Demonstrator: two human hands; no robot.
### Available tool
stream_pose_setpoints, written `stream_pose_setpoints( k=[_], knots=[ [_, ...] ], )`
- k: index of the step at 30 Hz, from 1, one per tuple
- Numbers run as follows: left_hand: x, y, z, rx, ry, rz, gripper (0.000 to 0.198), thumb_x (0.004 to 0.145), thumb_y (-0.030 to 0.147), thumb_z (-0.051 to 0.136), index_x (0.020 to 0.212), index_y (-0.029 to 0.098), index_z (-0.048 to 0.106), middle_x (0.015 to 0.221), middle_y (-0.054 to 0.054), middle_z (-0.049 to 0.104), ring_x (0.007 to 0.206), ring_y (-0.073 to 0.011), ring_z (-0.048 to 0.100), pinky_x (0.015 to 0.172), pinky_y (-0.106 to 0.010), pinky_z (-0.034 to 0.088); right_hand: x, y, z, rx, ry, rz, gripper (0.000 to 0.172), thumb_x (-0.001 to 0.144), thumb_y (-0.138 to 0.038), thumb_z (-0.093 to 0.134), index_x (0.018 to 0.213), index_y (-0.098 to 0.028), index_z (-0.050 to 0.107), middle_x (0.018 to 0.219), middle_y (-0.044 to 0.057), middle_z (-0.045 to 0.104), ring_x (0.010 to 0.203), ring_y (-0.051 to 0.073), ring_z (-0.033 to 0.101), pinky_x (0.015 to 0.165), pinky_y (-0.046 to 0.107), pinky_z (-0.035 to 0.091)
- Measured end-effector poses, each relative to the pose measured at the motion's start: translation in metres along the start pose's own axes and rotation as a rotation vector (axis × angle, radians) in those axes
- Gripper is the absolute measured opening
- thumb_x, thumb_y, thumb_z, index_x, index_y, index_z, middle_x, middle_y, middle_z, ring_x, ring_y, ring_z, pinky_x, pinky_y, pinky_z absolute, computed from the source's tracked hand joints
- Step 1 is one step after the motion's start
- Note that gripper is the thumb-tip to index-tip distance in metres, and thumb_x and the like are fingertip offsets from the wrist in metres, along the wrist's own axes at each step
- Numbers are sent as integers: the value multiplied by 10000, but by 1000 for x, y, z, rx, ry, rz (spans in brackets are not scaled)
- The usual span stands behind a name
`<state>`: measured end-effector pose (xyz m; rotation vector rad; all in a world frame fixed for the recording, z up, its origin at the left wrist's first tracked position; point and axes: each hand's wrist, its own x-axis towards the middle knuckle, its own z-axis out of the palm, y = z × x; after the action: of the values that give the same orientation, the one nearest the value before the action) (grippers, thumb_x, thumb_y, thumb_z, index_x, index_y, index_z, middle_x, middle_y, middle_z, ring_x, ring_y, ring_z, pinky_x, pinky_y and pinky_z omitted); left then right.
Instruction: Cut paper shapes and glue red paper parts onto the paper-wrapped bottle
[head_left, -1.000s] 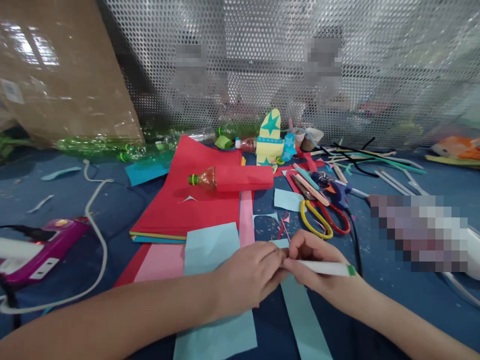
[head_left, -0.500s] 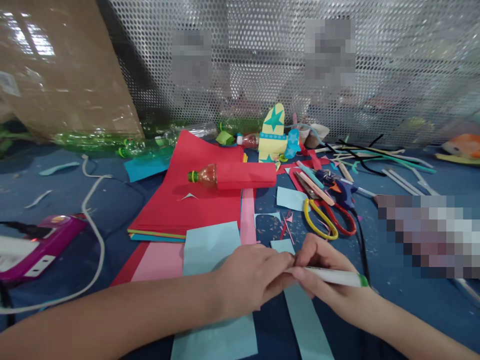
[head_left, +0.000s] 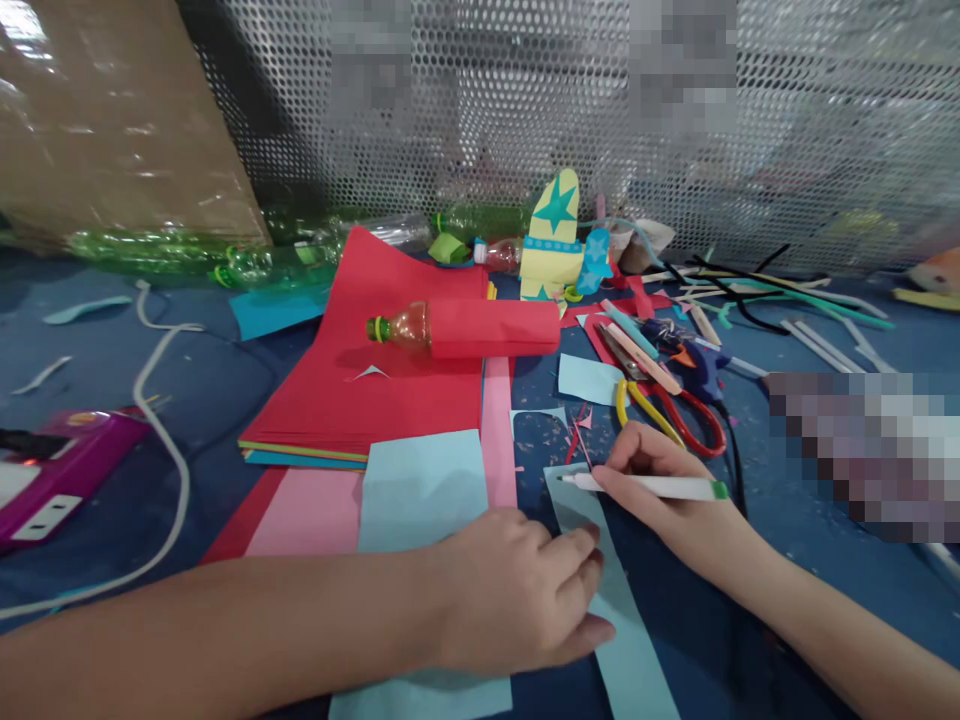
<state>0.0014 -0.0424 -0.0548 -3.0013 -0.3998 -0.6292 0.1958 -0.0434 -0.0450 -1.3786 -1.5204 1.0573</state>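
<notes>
Our right grip [head_left: 671, 515] pinches a likely light, stiff marker [head_left: 690, 488], best held near its nib; whether our left grip [head_left: 521, 595] holds the paper strip [head_left: 628, 620], we can't tell.

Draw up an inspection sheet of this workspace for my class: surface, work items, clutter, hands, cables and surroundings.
Surface: blue worktop, bearing paper scraps.
Work items: white marker; narrow light-blue paper strip; wider light-blue sheet.
Clutter: scissors; red-wrapped bottle on red paper stack.
Hands: right hand holds the marker, nib at the strip; left hand lies over sheet and strip.
Cables: white cable beside purple power strip.
Surroundings: perforated metal panel behind; cardboard at left.
</notes>
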Motion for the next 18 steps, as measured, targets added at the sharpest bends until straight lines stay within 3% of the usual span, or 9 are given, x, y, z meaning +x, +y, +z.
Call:
stream_pose_setpoints(
  k=[18],
  knots=[
    [0,0,3,21,42,15,326,936,319,423,992,105,662,991,-83,715,462,-146,546,371,-314,363,0,0,2,-80,-73,10,232,808,-287,601,641,-228,452,542,-71,435,468,91,390,423,203,325]
  ],
)
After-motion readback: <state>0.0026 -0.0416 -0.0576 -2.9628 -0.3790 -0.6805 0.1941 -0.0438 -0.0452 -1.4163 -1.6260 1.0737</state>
